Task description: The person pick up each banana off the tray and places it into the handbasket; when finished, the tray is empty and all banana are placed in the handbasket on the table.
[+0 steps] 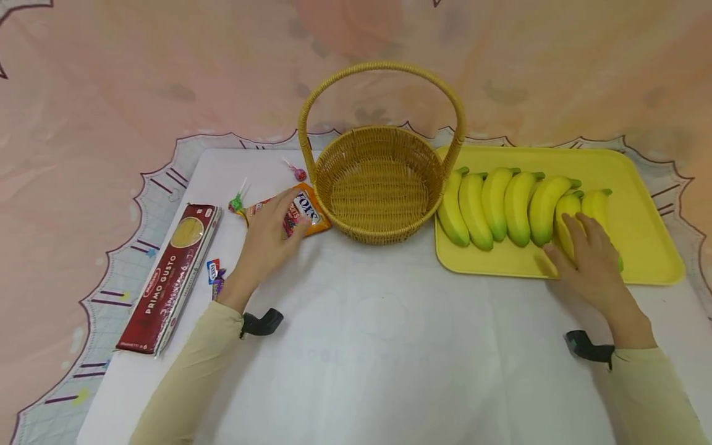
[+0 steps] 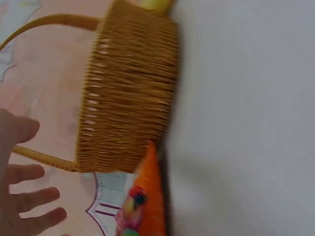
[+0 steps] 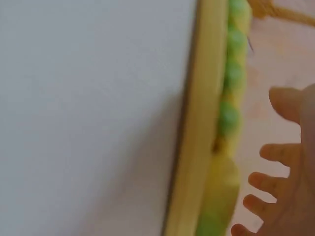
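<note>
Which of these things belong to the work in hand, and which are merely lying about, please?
In hand: left hand on the orange candy bag; right hand on a banana; wicker basket; yellow tray.
Lying about: pasta box; lollipops; small wrapped sweets.

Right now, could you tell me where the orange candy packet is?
In the head view, the orange candy packet lies under the left hand, against the woven wicker basket's left side.
</note>
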Tool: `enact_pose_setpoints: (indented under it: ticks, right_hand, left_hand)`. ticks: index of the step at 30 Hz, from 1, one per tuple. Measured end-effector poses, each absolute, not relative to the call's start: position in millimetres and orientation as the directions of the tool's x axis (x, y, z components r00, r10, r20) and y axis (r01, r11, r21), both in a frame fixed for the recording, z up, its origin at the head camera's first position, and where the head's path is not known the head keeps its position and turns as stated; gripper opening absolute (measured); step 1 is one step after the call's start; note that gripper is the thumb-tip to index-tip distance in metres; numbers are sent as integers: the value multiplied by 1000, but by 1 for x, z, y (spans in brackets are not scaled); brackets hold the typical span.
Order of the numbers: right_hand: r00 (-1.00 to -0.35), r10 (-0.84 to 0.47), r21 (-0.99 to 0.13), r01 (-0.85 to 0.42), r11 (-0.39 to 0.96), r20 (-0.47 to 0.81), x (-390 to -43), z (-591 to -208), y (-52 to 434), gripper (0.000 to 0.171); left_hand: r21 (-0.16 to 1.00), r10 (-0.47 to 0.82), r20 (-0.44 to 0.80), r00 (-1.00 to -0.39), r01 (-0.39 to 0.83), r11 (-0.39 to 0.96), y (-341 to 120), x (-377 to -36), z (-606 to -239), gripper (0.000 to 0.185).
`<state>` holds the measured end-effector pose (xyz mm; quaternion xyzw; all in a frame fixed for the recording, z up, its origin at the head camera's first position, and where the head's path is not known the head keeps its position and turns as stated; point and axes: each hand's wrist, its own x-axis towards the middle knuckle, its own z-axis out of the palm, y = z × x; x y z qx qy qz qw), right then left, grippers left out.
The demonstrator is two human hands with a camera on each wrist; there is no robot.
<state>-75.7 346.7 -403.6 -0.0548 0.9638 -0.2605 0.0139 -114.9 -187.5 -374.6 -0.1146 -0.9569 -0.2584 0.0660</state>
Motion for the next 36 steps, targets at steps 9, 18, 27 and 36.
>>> enact_pose_setpoints:
  ticks: [9, 18, 27, 36]
  right_hand:
    - [-993, 100, -613, 115, 782, -59, -93, -400, 390, 65]
    - [-951, 139, -585, 280, 761, -274, -89, -420, 397, 78]
    - [-960, 192, -589, 277, 760, -205, -80, -413, 399, 71]
    - [-978, 187, -611, 207, 764, -97, -76, -397, 382, 66]
  left_hand:
    - [857, -63, 366, -929, 309, 412, -162, -155, -356, 50]
    - [874, -127, 427, -895, 373, 312, -141, -162, -323, 52]
    - [871, -91, 470, -878, 445, 209, -130, -177, -327, 42]
    - [867, -129, 489, -863, 464, 183, -130, -182, -325, 40]
